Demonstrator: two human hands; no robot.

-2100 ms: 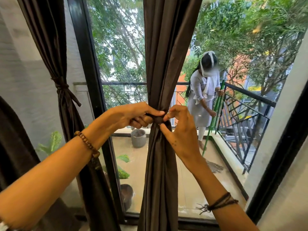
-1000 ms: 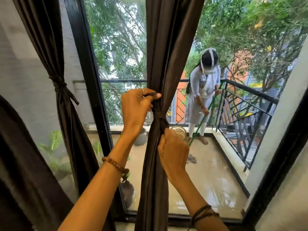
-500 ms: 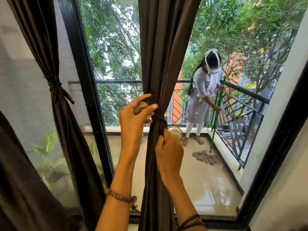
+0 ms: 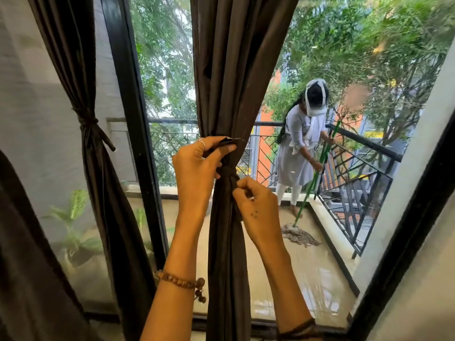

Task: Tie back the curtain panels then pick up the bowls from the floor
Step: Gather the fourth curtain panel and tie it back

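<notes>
The curtain (image 4: 229,70) looks soft and slippery, so the left hand (image 4: 197,173) pinches the tie's upper end and the right hand (image 4: 256,205) pinches the lower end beside the knot (image 4: 227,172).

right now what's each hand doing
Left hand: pinching the upper tie end.
Right hand: pinching the tie's lower end just below the knot.

Dark brown cloth, black metal, wet tile.

Curtain panel (image 4: 229,70) pinched between left hand (image 4: 197,168) and right hand (image 4: 256,205): soft woven cloth, faint sheen, knot (image 4: 227,172) of same fabric. Left of grip: tied curtain (image 4: 91,134), matching cloth; window frame (image 4: 128,94), smooth black metal. Below grip: beaded bracelet (image 4: 177,281), wood-like. Right of grip: railing (image 4: 357,168), matt black metal; balcony floor (image 4: 307,279), glossy wet tile.
</notes>
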